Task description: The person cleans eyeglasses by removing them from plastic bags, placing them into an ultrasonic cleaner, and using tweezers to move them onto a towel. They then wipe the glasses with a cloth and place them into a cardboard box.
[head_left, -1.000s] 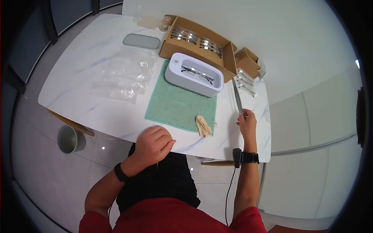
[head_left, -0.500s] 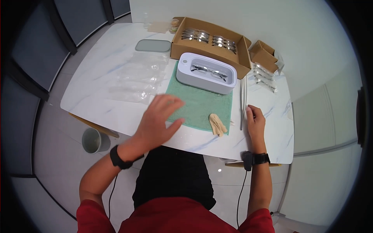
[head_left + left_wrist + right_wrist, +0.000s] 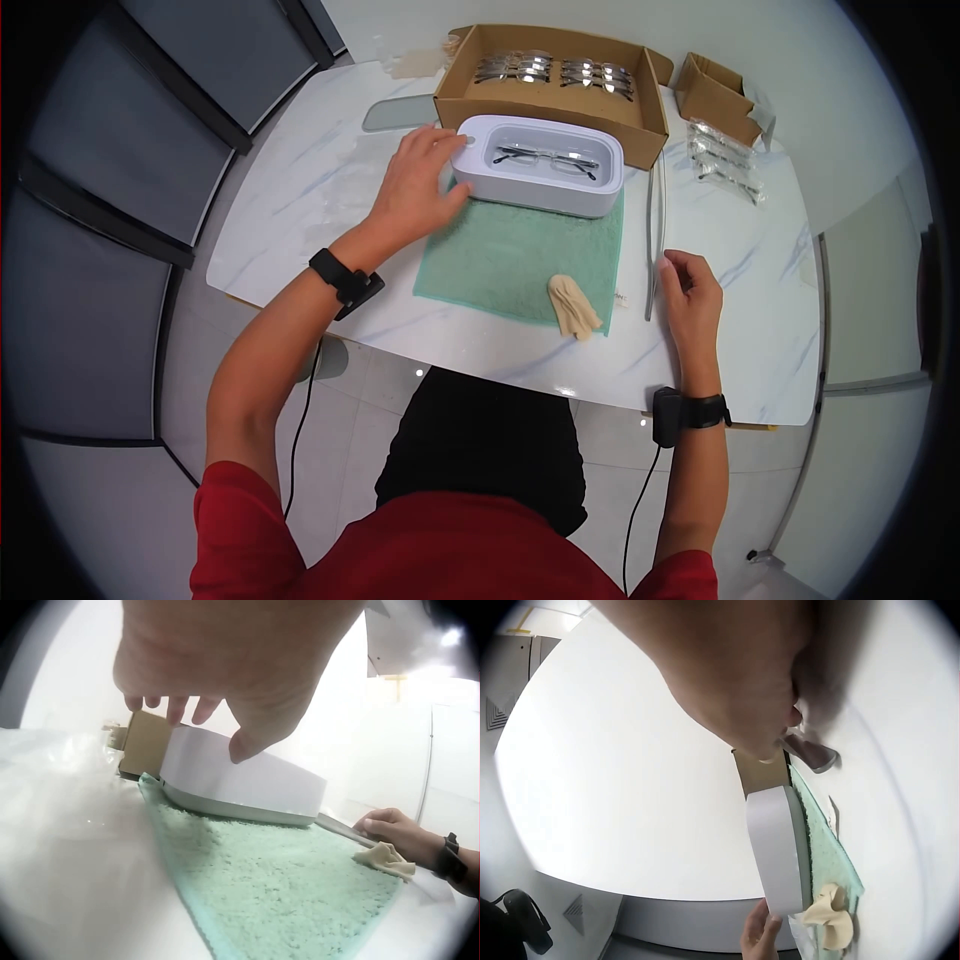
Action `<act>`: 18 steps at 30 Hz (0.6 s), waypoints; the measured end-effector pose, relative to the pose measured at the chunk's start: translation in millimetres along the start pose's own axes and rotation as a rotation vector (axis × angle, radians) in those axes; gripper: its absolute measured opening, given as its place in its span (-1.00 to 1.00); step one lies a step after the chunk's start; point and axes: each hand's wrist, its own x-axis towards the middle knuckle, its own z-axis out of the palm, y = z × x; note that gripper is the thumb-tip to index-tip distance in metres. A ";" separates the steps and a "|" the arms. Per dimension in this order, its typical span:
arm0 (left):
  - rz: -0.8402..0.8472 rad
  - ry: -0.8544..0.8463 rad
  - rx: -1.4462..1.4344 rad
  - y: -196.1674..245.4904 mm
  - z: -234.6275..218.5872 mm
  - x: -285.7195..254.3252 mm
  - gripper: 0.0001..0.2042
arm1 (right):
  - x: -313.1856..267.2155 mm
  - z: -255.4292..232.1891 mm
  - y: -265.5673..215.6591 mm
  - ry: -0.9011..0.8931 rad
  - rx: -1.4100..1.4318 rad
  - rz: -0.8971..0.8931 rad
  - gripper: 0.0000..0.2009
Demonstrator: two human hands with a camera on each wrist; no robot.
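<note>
Left hand (image 3: 412, 190)'s wide open at the white tub (image 3: 540, 192)'s left end, glasses (image 3: 545, 155) inside it. Green towel (image 3: 500, 250) under the tub, tag (image 3: 621, 299) too blurry to read, marbled table (image 3: 755, 330). Further right, right hand (image 3: 694, 300)'s curled by grey tongs (image 3: 662, 195); can't tell if it's gripping.

Pale plain wall (image 3: 800, 90); dark grey panels (image 3: 220, 60) in black frames; glossy light floor tiles (image 3: 370, 430); white blue-veined tabletop (image 3: 270, 220).
</note>
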 end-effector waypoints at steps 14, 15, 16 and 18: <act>0.089 -0.076 0.134 0.0 -6.0 7.3 -0.55 | -2.4 0.0 -4.0 0.020 -0.025 -0.061 -0.78; 0.098 -0.081 0.136 -1.7 -5.9 8.7 -0.55 | -2.2 -0.1 -3.9 0.019 -0.026 -0.051 -0.78; 0.106 -0.086 0.138 -2.9 -6.2 9.9 -0.55 | -2.2 -0.4 -4.3 0.017 -0.027 -0.042 -0.78; 0.100 -0.120 0.149 -5.6 -7.1 12.3 -0.53 | -1.7 0.7 -3.0 0.015 -0.019 -0.029 -0.78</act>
